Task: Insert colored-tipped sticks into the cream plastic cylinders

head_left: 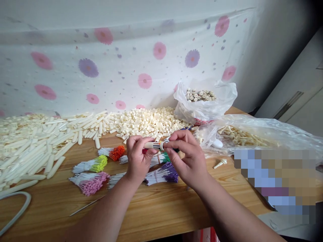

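Both my hands meet at a cream multicolour pen (151, 145), held level above the wooden table. My left hand (138, 158) is closed round its barrel, thumb and fingers pressed on it. At the pen's right end, the fingertips of my right hand (188, 154) pinch the white end piece, where small coloured sliders show. Below my hands lie bundles of thin white refills with coloured ends: orange (117, 153), yellow (99, 164), pink (94, 185) and purple (168, 173). Green-ended refills (165, 157) are partly hidden behind my hands.
Cream pen barrels (35, 151) cover the table's left side. Short slotted pieces (148, 121) are heaped at the back. A plastic bag (186, 107) holds finished-looking ends; another bag (242, 134) holds cream stems. One cream piece (220, 163) lies at right; a thin rod (85, 205) lies in front.
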The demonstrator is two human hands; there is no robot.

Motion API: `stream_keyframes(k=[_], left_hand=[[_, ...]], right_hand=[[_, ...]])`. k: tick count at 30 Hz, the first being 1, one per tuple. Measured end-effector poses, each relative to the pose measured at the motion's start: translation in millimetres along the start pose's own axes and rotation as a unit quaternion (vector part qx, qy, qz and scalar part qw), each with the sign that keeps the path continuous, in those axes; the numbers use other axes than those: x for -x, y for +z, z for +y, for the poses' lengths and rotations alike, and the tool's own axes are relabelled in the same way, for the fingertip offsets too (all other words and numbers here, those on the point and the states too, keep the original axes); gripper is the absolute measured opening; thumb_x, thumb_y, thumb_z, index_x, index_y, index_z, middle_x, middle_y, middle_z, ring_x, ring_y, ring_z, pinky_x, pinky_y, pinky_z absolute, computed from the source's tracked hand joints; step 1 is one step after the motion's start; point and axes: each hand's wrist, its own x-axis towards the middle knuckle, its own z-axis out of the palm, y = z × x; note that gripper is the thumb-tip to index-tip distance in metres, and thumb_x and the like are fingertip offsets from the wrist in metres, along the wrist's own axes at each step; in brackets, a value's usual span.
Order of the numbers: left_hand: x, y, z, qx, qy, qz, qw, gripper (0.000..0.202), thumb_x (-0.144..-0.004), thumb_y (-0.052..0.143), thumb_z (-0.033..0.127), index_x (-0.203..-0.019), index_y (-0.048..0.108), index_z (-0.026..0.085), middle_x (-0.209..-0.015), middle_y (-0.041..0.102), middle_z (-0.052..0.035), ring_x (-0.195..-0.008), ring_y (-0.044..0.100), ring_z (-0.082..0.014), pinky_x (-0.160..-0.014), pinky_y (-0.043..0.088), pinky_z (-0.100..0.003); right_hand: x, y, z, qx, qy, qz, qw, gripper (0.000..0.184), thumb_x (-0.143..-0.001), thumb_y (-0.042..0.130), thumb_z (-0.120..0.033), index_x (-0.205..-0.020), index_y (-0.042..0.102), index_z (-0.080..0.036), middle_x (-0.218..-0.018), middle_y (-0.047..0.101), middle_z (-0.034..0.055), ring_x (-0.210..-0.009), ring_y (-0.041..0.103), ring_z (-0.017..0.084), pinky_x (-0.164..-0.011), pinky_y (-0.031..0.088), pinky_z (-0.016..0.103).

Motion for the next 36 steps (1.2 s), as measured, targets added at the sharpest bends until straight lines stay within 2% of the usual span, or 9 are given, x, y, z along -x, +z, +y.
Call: stream_keyframes(k=[4,9,17,21,24,29,32,36], left_hand=[[-1.8,-1.6,-2.3,-0.029,-0.002,0.025,0.999,0.052,-0.082,0.043,0.063,-0.093,0.068,0.019,-0.091,0.048,-0.0073,-0.09,0.052,-0.0234,-0.082,0.045,-0.039],[-2.4,-2.7,-4.0,-0.051,0.006,0.036,0.998,0.05,-0.082,0.044,0.062,-0.092,0.068,0.02,-0.091,0.047,-0.0066,-0.091,0.05,-0.0232,-0.082,0.045,-0.037],[-0.7,-0.6,-5.1,-0.046,0.012,0.02,0.999,0.051,-0.082,0.044,0.063,-0.09,0.069,0.019,-0.09,0.047,-0.0064,-0.089,0.05,-0.0227,-0.081,0.043,-0.038],[-0.5,0.9,-4.7,-0.01,-0.006,0.0,1.0,0.05,-0.083,0.044,0.063,-0.09,0.067,0.019,-0.089,0.048,-0.0065,-0.088,0.051,-0.023,-0.08,0.044,-0.037],[-0.6,3.2,-3.6,0.065,-0.033,-0.034,0.997,0.047,-0.083,0.045,0.061,-0.09,0.066,0.019,-0.089,0.051,-0.0057,-0.088,0.053,-0.022,-0.08,0.043,-0.035],[1.2,8.3,-3.6,0.191,-0.087,-0.11,0.971,0.048,-0.083,0.045,0.063,-0.089,0.063,0.018,-0.085,0.052,-0.0042,-0.084,0.052,-0.0202,-0.076,0.042,-0.031],[3.0,9.9,-5.9,0.217,-0.109,-0.124,0.962,0.049,-0.082,0.045,0.064,-0.09,0.062,0.019,-0.086,0.051,-0.004,-0.085,0.051,-0.0205,-0.077,0.04,-0.032],[4.2,10.4,-9.5,0.265,-0.124,-0.144,0.945,0.048,-0.081,0.047,0.063,-0.09,0.063,0.019,-0.088,0.049,-0.0043,-0.087,0.05,-0.021,-0.078,0.039,-0.031]], right_hand=[[3.2,4.8,-0.3,-0.042,0.039,-0.005,0.998,0.019,-0.082,0.056,-0.012,-0.092,0.07,-0.021,-0.095,0.058,0.0058,-0.089,0.056,0.017,-0.078,0.048,0.037],[3.9,6.6,1.8,-0.067,0.058,-0.022,0.996,0.02,-0.083,0.056,-0.012,-0.093,0.07,-0.02,-0.099,0.058,0.0075,-0.093,0.056,0.018,-0.08,0.048,0.037],[-0.6,-3.1,9.4,-0.142,0.099,-0.086,0.981,0.015,-0.084,0.058,-0.015,-0.091,0.069,-0.021,-0.105,0.053,0.0074,-0.102,0.053,0.019,-0.09,0.045,0.04],[-0.1,-4.3,9.8,-0.128,0.069,-0.088,0.985,0.017,-0.084,0.058,-0.014,-0.095,0.068,-0.022,-0.105,0.052,0.0071,-0.102,0.053,0.019,-0.091,0.044,0.04],[2.2,-3.6,9.4,-0.098,0.038,-0.07,0.992,0.02,-0.084,0.056,-0.013,-0.097,0.068,-0.022,-0.105,0.052,0.0073,-0.101,0.054,0.019,-0.088,0.046,0.04],[7.2,-2.1,4.0,0.03,-0.019,-0.045,0.998,0.024,-0.084,0.053,-0.01,-0.101,0.066,-0.019,-0.107,0.052,0.0091,-0.102,0.052,0.021,-0.088,0.046,0.041],[9.5,-0.3,-2.5,0.102,-0.033,-0.035,0.994,0.025,-0.083,0.052,-0.01,-0.104,0.064,-0.017,-0.107,0.053,0.0112,-0.1,0.051,0.022,-0.085,0.046,0.041],[12.0,2.7,-9.3,0.117,-0.042,-0.03,0.992,0.028,-0.081,0.051,-0.006,-0.105,0.062,-0.015,-0.106,0.054,0.0116,-0.098,0.051,0.022,-0.083,0.047,0.039]])
